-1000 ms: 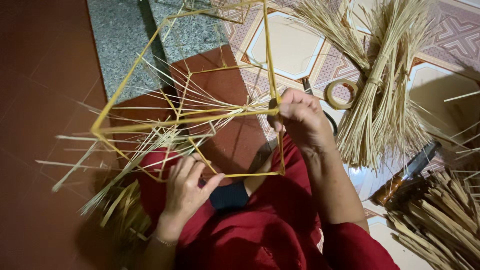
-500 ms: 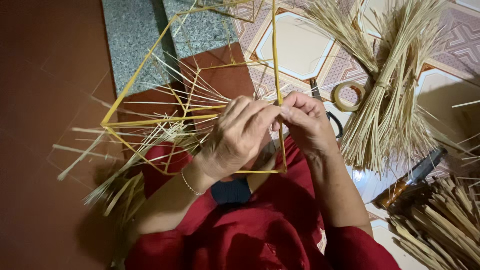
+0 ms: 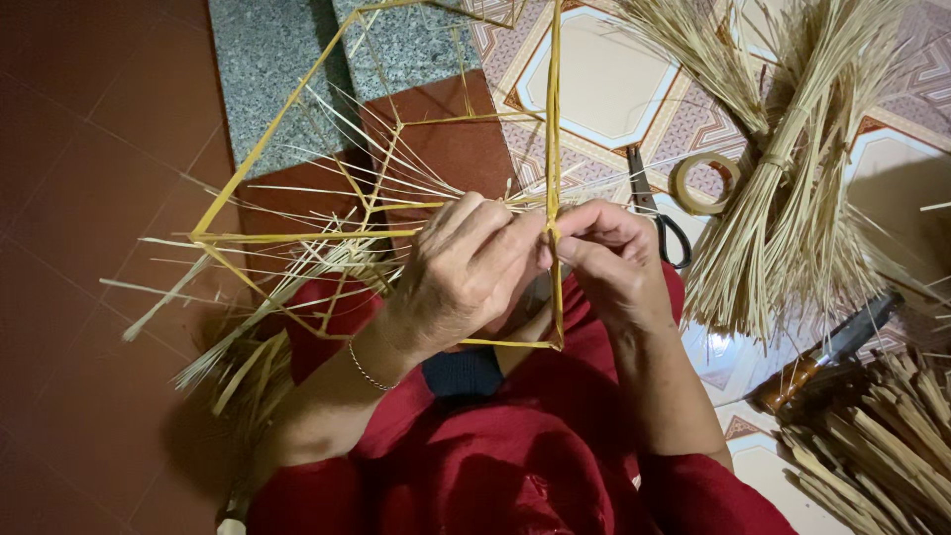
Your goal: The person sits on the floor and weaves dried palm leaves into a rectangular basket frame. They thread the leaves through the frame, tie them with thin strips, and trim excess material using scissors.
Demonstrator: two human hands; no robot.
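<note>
A frame of thin yellow bamboo sticks (image 3: 287, 129) rests over my lap, with many loose strips sticking out to the left. My left hand (image 3: 466, 272) and my right hand (image 3: 609, 263) meet at an upright stick of the frame (image 3: 555, 119), fingertips pinched together on it. The left hand wears a thin bracelet. What lies between the fingertips is hidden by the fingers.
A big tied bundle of bamboo strips (image 3: 792, 188) lies on the patterned tiles at right. Beside it are black-handled scissors (image 3: 654, 213) and a roll of tape (image 3: 698, 183). A knife (image 3: 827, 352) and a pile of thicker slats (image 3: 882, 436) lie at lower right.
My left hand rose from my lap to the upright stick and joined the right hand there. The right hand stayed on the stick.
</note>
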